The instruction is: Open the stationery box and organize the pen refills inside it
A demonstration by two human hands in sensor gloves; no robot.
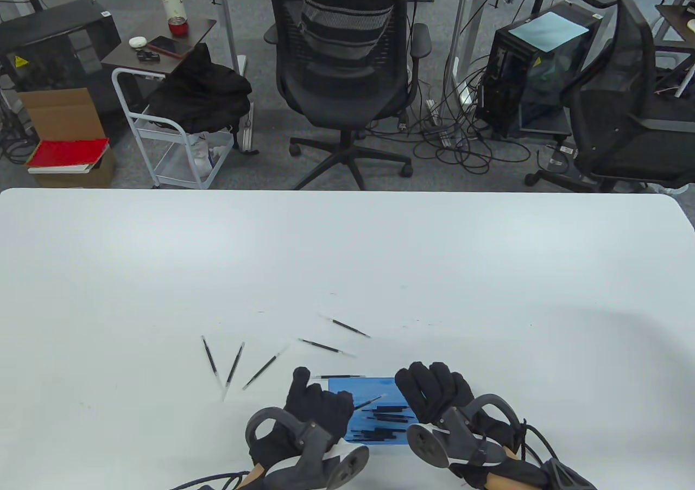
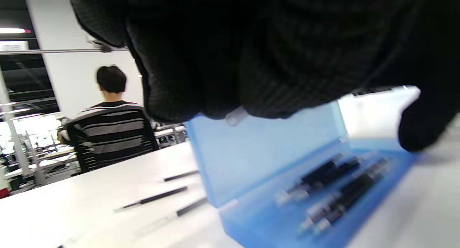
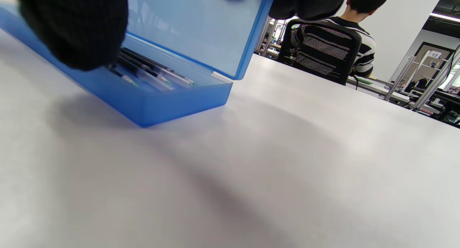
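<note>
Blue box [image 1: 374, 408], lid raised, between both hands: left hand [image 1: 315, 411] and right hand [image 1: 437, 395] each grip its lid; refills [image 1: 326, 345] beyond.

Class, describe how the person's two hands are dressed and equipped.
Both the left hand and right hand wear black knitted gloves. Strapped to each back is a grey ring-shaped tracker resembling a VR controller. Black cables trail from the wrists.

refills [image 1: 380, 418] in box [image 1: 361, 387], others [image 1: 260, 371] left

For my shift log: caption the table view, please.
Both gloved hands hold a translucent blue plastic box open; slim black refills lie scattered.
</note>
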